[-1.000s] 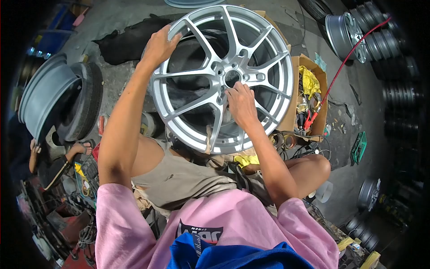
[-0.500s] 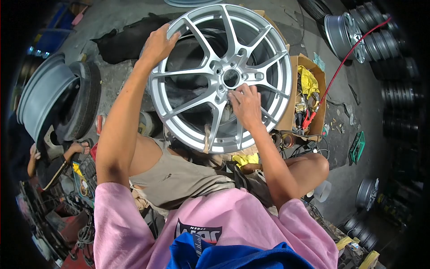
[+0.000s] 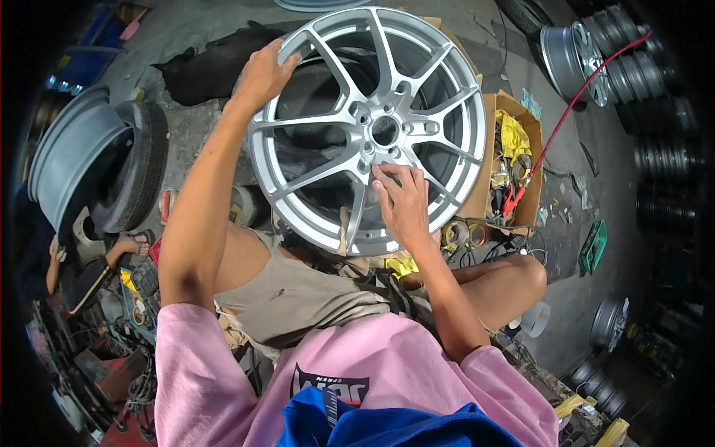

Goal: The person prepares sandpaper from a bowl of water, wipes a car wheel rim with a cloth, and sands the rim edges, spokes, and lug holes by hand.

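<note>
Since the earlier frame, my right hand (image 3: 406,205) has moved down from beside the centre hole to the lower side of the hub (image 3: 375,134). Its thumb and fingertips are drawn close together; I cannot tell if they pinch something. My left hand (image 3: 262,77) stays curled over the rim at the upper left, holding it. The one silver wheel (image 3: 376,104) is at the upper middle of the frame, in front of my bent leg (image 3: 506,287).

I count five bolt holes in it, one cardboard box (image 3: 484,182) just beside it on the right, and one green tray (image 3: 598,235) farther right. At the left of the frame are one grey rim (image 3: 71,149), one tyre (image 3: 153,164), and another person's foot (image 3: 134,244). The floor (image 3: 190,138) is grey and dirty. At the right edge, the stacked wheels (image 3: 663,156) are too dark to count.
</note>
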